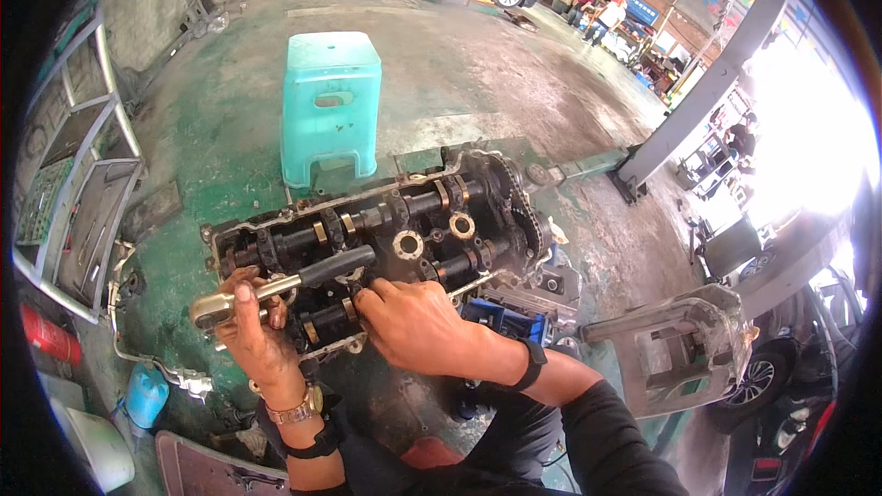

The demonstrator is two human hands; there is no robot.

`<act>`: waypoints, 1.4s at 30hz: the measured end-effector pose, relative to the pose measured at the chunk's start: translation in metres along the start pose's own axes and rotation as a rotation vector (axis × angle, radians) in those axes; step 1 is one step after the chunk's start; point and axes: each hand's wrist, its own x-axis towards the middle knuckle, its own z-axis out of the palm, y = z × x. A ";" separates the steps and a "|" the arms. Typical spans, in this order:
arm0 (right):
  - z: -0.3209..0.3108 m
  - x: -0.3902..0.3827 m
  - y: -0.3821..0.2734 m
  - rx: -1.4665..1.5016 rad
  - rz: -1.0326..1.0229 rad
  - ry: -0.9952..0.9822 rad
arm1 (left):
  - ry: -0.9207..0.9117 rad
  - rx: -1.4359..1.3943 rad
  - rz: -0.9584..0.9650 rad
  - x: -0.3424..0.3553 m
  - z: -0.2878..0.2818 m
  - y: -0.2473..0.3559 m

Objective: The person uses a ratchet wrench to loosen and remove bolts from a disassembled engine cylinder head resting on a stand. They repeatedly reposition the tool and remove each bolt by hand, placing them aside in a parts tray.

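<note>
The left hand (250, 326) is clamped on a silver ratchet wrench with a black handle (276, 287), steadying its head. The right hand (418, 323) presses half-curled fingers, holding nothing, on the greasy grey metal cylinder head (432, 220), bracing it.

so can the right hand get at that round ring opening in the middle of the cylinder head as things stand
Probably yes. The right hand rests on the cylinder head just below the ring opening, with nothing lying between them. The ratchet in the left hand sits off to the left.
</note>
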 end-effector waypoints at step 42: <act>0.256 -0.555 0.178 0.074 1.901 0.411 | -0.040 0.570 0.553 0.014 -0.014 -0.009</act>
